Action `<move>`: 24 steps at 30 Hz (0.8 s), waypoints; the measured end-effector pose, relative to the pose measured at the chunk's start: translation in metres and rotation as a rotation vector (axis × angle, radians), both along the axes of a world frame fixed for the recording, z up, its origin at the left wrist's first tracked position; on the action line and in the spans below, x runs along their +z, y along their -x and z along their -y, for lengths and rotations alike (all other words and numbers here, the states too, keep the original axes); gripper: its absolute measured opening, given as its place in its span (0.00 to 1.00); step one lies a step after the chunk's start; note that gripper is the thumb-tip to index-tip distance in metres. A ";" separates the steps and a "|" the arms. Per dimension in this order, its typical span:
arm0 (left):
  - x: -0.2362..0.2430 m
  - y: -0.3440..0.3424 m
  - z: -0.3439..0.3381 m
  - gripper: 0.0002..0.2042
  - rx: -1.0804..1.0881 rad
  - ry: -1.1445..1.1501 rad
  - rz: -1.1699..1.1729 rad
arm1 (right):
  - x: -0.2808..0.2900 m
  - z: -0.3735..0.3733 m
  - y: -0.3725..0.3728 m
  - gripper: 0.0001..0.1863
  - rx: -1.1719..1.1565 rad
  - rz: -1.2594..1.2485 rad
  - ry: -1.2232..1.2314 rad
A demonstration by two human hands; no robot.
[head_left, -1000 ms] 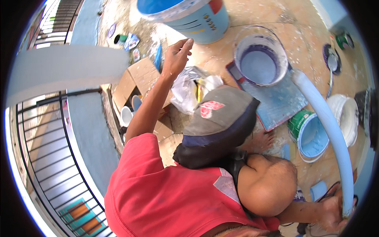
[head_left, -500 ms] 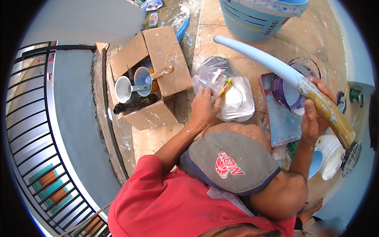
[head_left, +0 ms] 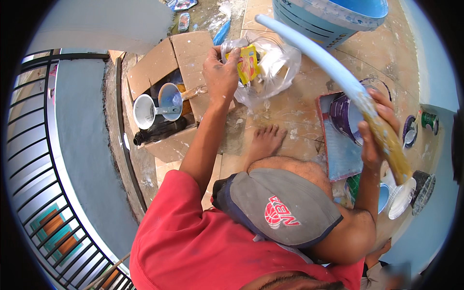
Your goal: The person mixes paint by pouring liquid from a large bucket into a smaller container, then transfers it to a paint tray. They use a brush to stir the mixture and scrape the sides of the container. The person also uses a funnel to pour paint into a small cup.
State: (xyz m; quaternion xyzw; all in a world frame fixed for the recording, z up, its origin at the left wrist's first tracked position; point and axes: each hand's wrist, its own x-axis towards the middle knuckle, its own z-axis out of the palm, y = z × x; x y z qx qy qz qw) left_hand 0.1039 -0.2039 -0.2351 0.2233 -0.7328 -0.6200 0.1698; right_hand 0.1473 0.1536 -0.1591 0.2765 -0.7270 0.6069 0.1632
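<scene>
The bare left forearm reaches well forward, its elbow only slightly bent, and the bare left hand is back upward, thumb extended and fingers curled in a pinch. The bare right arm bends sharply at the elbow, forearm raised; the bare right hand is wrapped in a grip, thumb opposite the fingers.

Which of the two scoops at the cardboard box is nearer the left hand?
The bluish scoop, with the brownish handle; the white scoop lies farther left.
</scene>
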 end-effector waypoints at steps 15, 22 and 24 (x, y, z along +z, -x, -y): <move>-0.021 -0.007 -0.003 0.33 -0.228 0.076 0.366 | -0.181 0.059 -0.009 0.25 -0.057 -0.379 -0.532; -0.074 0.063 0.022 0.27 -0.197 0.538 0.331 | -0.174 -0.085 -0.252 0.13 -0.649 0.272 -0.700; -0.072 0.067 -0.027 0.27 -0.315 0.582 0.230 | -0.153 -0.117 -0.339 0.12 -1.250 0.235 -0.899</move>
